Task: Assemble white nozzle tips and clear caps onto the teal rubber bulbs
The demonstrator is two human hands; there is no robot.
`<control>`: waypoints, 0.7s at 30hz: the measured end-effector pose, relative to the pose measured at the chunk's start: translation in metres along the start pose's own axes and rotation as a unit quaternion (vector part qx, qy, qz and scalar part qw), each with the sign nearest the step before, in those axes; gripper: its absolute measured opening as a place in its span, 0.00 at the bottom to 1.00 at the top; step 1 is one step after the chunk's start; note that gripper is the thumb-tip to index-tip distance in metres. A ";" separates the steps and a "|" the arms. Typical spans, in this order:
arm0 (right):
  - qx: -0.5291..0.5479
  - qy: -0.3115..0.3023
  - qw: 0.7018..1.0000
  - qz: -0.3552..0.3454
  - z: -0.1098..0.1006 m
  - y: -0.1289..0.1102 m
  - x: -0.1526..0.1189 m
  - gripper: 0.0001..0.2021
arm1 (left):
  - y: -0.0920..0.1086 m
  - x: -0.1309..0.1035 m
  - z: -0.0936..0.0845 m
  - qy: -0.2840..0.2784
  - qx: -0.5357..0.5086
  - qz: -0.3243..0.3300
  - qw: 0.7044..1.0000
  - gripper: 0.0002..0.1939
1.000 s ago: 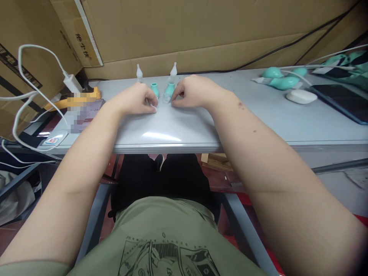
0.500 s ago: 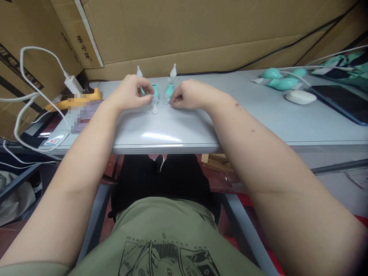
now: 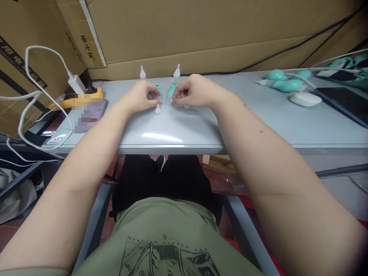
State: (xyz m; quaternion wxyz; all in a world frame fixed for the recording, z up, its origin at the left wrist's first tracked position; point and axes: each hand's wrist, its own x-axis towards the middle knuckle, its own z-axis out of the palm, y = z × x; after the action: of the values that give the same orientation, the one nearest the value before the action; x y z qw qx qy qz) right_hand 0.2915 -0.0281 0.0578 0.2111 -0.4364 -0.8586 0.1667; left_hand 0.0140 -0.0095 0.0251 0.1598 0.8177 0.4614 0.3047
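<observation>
My left hand [image 3: 142,96] rests over the table with thumb and fingers curled close together beside a small teal piece [image 3: 158,89]; what lies between the fingertips is hidden. Opposite it, my right hand [image 3: 194,92] has its fingertips pinched against the side of another teal piece [image 3: 171,91] with clear plastic at its base; whether it grips that part I cannot make out. A clear pointed nozzle [image 3: 176,71] stands above the right teal piece. Behind my left hand rises a second clear nozzle [image 3: 143,73]. One small white tip [image 3: 157,109] stands in front, between both hands.
Teal bulbs [image 3: 287,82], a white oval device [image 3: 305,99] and a dark tablet [image 3: 342,101] lie at the right. On the left are a yellow tool [image 3: 99,93], a white plug [image 3: 77,83] and looping white cables. Cardboard [image 3: 201,34] walls the back.
The view has shifted slightly, so the tabletop things appear a little further right. My right fingers have lifted slightly around the clear base; a small pale piece now shows beneath that hand.
</observation>
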 end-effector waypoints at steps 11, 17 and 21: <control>0.084 0.022 0.996 -0.003 0.000 0.001 0.000 0.11 | -0.004 0.006 0.001 0.040 -0.078 -0.026 0.996 0.18; 0.154 0.070 0.986 -0.010 0.001 -0.004 0.000 0.18 | 0.011 0.003 -0.005 0.112 -0.170 -0.057 0.977 0.10; 0.181 0.086 0.980 0.006 0.001 -0.009 0.000 0.24 | 0.027 -0.004 -0.002 0.089 -0.223 -0.071 0.968 0.10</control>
State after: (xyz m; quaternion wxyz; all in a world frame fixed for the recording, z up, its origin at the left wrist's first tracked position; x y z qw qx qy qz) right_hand 0.2847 -0.0337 0.0610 0.3585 -0.4085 -0.7904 0.2824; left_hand 0.0295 -0.0270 0.0398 0.3176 0.6961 0.4511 0.4593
